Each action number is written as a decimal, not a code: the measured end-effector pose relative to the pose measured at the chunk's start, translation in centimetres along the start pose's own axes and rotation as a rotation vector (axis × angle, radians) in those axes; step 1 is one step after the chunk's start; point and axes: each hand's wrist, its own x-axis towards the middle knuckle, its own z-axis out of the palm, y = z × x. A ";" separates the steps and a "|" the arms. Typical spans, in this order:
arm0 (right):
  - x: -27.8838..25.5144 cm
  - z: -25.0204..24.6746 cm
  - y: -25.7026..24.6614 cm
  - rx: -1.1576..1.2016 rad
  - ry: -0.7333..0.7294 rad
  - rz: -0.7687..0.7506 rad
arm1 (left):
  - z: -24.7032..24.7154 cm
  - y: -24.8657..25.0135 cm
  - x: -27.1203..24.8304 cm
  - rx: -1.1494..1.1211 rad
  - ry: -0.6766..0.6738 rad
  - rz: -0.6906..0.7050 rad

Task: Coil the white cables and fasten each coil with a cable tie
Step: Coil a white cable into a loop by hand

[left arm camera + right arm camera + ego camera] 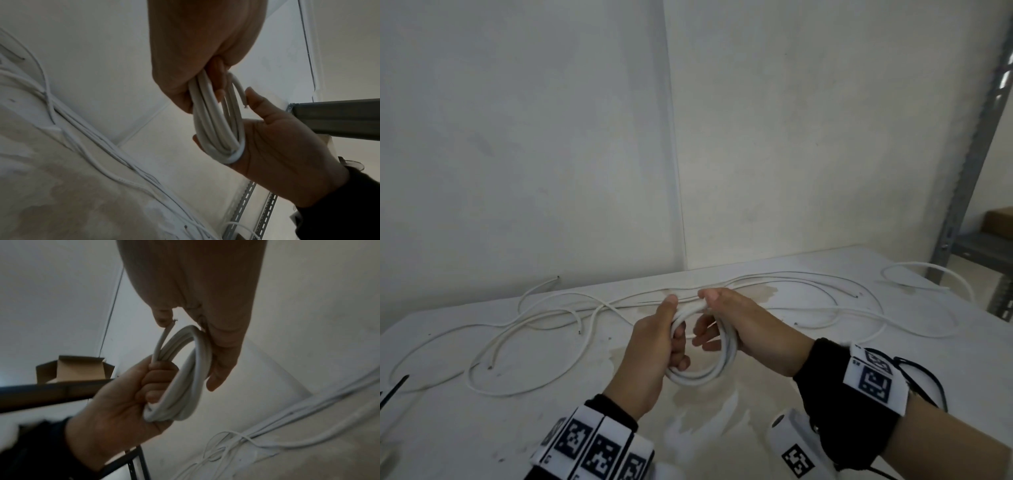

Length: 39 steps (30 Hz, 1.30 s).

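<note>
Both hands are on one white cable coil [697, 346], held up just above the desk [482, 428] in front of the person. The left hand [654, 356] has its fingers curled through the ring and clamped round the strands on the left side, thumb up along the top. The right hand [739, 325] wraps the right side of the coil, with its fingers poking through the middle. From the left wrist view you can see the cut end of the cable [243, 100] sticking out loose next to the right thumb, so it's several loops bundled together, no tie on it that I can see.

The rest of the white cables [544, 329] are sprawled loose across the desk behind the hands, long lazy curves running left to right, a few bare ends showing. The desk top looks stained around the middle. There's a black cable tie [392, 389] lying at the far left edge of the desk. A metal shelving rack [969, 192] stands off to the right with a cardboard box [74, 368] on it.
</note>
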 end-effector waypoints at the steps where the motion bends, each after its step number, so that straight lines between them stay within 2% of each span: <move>1: 0.0 0.0 0.1 0.076 0.002 0.005 | 0.0 0.0 0.0 0.002 0.002 0.008; 3: 0.0 -0.3 0.2 0.134 0.021 -0.007 | 0.1 -0.2 0.1 0.007 -0.019 0.027; 10: 0.0 -1.9 0.2 -0.010 0.062 -0.084 | -0.9 -0.4 0.2 0.111 -0.255 0.075; 14: -0.1 -2.6 0.2 -0.018 0.081 -0.074 | 0.1 -0.9 0.2 0.216 -0.262 0.120; 20: -1.3 -3.8 0.1 0.015 0.125 -0.030 | 2.0 -1.1 0.3 0.171 -0.296 0.137; 24: -2.9 -4.8 0.4 -0.071 0.205 -0.042 | 4.0 -1.7 0.5 0.207 -0.288 0.180; 29: -5.6 -6.3 0.8 -0.211 0.230 0.011 | 6.4 -2.7 -0.3 0.178 -0.325 0.175; 34: -8.3 -8.1 0.6 -0.248 0.214 0.080 | 8.9 -3.0 -1.2 0.146 -0.398 0.169; 39: -10.7 -12.1 0.8 -0.307 0.318 0.149 | 10.2 -3.6 -1.0 0.117 -0.394 0.128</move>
